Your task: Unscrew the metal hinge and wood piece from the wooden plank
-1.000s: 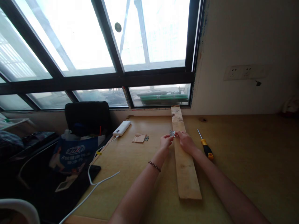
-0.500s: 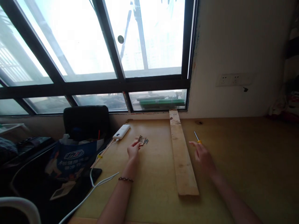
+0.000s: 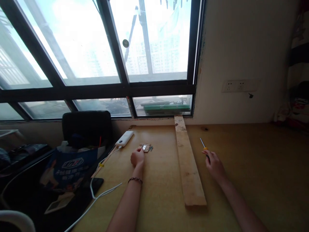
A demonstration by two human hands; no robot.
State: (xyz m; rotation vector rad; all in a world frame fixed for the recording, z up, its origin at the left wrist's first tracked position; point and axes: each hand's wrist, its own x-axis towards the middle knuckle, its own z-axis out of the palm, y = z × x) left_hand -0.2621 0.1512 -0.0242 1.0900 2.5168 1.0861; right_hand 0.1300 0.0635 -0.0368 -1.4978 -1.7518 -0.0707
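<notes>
My left hand is closed, its fingertips pinching the edge of a small metal hinge with holes in it. The hinge is low over a small light-brown piece on the table. Several screws lie just to its right. In my right hand, on the other side of the board, is a screwdriver with a yellow and black handle, its metal shaft pointing up and away. A long wooden board lies flat between the two hands, touching neither.
A white power bank with a white cable lies along the table's left edge. Beyond that edge stand a black chair and a blue bag. The window and wall sockets are behind the table.
My left hand has lowered the hinge, which was raised and tilted toward the window. My right hand has shifted slightly right, and its forefinger has curled in around the screwdriver.
</notes>
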